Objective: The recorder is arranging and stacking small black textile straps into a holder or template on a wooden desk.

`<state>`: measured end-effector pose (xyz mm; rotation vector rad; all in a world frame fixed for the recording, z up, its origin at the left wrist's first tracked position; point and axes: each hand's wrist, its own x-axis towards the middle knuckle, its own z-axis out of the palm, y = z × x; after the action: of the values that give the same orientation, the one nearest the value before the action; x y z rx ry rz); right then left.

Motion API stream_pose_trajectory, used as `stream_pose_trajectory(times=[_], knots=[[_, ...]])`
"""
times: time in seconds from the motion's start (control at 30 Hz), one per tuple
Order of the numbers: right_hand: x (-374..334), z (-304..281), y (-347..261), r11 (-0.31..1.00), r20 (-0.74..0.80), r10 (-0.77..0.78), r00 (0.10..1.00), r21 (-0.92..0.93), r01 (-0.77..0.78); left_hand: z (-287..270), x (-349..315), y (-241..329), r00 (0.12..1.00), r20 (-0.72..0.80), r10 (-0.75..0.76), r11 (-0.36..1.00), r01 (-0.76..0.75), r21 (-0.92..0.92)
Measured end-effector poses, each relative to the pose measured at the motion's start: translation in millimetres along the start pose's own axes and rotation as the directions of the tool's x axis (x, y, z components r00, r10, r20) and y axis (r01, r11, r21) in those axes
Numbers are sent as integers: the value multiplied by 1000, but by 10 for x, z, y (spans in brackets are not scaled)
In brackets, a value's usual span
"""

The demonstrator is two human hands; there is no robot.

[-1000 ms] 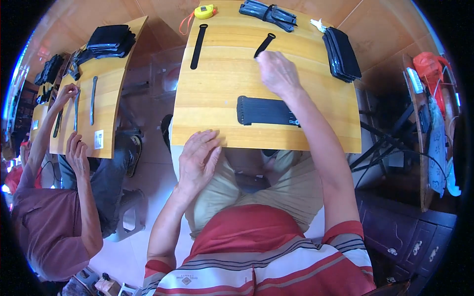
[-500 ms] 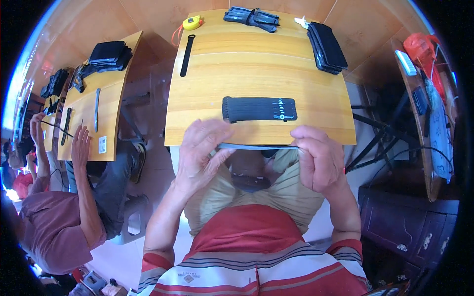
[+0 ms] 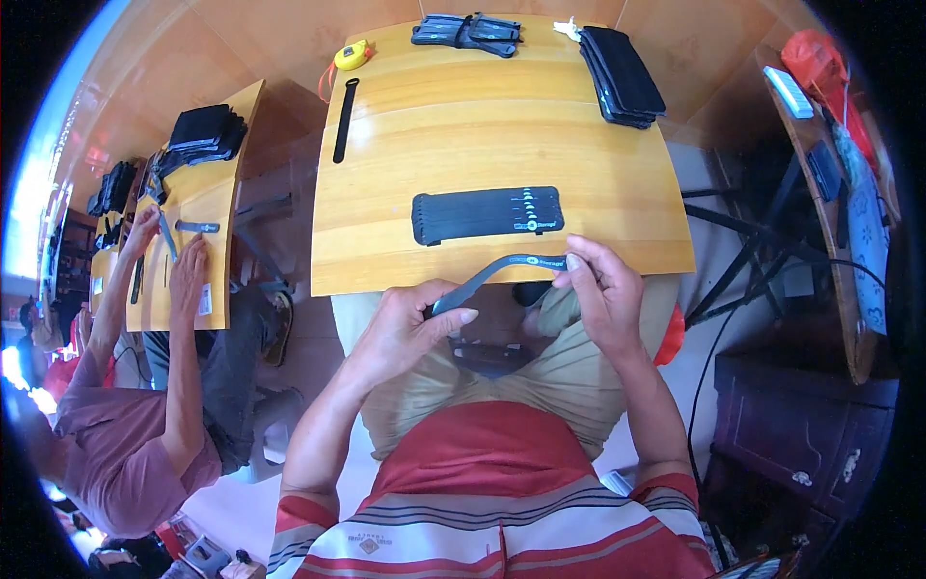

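A black strap [image 3: 494, 270] with pale print near one end bows upward between my hands, just off the table's front edge. My left hand [image 3: 410, 328] pinches its lower left end between thumb and fingers. The right end is gripped by my right hand [image 3: 604, 294], thumb on top. Beyond them, a neat row of black straps [image 3: 468, 216] lies side by side on the wooden table [image 3: 386, 265], printed ends to the right. One more strap [image 3: 345, 121] rests alone, lengthwise, by the table's left edge.
At the table's back are a yellow tape measure [image 3: 353, 55], a tied bundle of straps [image 3: 466, 34] and a black stack [image 3: 622, 77]. On the left, a co-worker [image 3: 135, 425] handles a strap at another table [image 3: 217, 174]. A shelf board [image 3: 830, 222] stands at right.
The strap has gone from nearly straight and edge-on to curved, its printed face showing. My left hand has closed on its end and lowered. The co-worker's hands have moved together over their table.
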<state>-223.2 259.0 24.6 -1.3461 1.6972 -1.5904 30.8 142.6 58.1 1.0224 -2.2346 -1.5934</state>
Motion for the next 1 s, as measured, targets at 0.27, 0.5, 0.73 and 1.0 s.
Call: stream_pose_trajectory(times=[0.27, 0.5, 0.73, 1.0], knots=[[91, -133, 307, 996, 33, 79, 996, 40, -80, -72, 109, -171, 999, 5, 47, 983, -46, -176], [160, -139, 366, 967, 7, 225, 974, 120, -224, -250, 170, -382, 991, -52, -122, 953, 102, -284], [251, -125, 529, 967, -11, 244, 970, 72, -243, -252, 324, -480, 972, -169, -161, 937, 97, -334], [313, -44, 541, 965, -80, 262, 962, -8, -264, -303, 512, -472, 955, -196, -222, 921, 139, -363]])
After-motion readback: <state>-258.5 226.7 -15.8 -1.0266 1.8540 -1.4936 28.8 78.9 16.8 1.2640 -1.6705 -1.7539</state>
